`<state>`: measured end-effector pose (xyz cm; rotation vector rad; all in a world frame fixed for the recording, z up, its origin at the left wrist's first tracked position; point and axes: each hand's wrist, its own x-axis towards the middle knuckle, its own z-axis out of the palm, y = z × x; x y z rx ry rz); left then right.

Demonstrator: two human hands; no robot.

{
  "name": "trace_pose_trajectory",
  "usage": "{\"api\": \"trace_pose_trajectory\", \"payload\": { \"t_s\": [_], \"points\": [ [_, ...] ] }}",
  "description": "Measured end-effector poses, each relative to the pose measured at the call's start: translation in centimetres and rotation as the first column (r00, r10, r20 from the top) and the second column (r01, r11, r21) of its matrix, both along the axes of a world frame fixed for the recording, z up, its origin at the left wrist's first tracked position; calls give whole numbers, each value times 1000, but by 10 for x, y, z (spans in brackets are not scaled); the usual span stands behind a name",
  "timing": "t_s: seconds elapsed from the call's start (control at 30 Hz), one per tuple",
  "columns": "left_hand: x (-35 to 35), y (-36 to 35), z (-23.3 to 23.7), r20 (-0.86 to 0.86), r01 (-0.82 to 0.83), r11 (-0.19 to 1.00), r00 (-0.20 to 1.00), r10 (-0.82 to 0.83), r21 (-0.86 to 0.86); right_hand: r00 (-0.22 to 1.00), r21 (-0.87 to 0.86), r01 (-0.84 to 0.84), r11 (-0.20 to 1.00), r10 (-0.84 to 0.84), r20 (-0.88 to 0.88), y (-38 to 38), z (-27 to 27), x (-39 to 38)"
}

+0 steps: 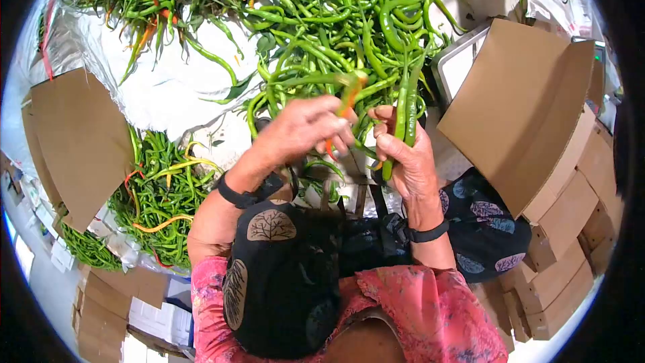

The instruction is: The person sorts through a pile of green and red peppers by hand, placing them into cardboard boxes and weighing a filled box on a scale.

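Long green peppers stand upright in my right hand, its thumb and fingers wrapped round their lower ends. To the left, my left hand has its fingers curled round an orange-and-green pepper, which is smeared by motion. The two hands are a short gap apart, just in front of a large pile of green peppers. More green peppers hang or lie below and between the hands.
White sheeting spreads at the left of the pile. A container of smaller peppers stands lower left, by a cardboard flap. At the right are a large open carton, a white tray edge and stacked cardboard boxes.
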<state>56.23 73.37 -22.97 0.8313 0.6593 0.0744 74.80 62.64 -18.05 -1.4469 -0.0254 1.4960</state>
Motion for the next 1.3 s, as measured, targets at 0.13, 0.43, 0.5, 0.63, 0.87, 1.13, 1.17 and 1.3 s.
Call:
{"api": "trace_pose_trajectory", "payload": {
  "t_s": [0.13, 0.43, 0.5, 0.63, 0.87, 1.13, 1.17, 1.3],
  "points": [
    [23, -17, -5, 142, 156, 988, 978, -151, -19, 1000, -32, -23, 999, 23, -12, 6, -5, 1],
    [26, -20, -3, -45, 45, 971, 998, -36, 235, 999, -6, 28, 1000, -28, -41, 2, -18, 3],
    [18, -15, -1, -142, 153, 926, 984, -110, 345, 999, 0, -39, 999, 39, -2, 4, -15, 3],
    [-21, -2, -39, -162, 17, 425, 937, 309, 905, 990, 16, 130, 991, -130, 54, 1, -14, 6],
    [6, 9, -86, -271, 218, 203, 919, 287, 955, 986, -106, 68, 992, -50, 162, -1, -22, -2],
    [-108, -1, 8, -646, 581, 398, 763, 40, 710, 975, -118, 166, 979, -144, 171, -5, -33, 2],
    [-141, -12, 8, -802, 775, 371, 586, -116, 512, 977, -105, 160, 982, -142, 157, -6, -30, 1],
    [-219, -49, 24, -688, 994, 91, 22, -726, -63, 975, -32, 177, 984, -171, 141, -1, -26, -2]
  ]
}}
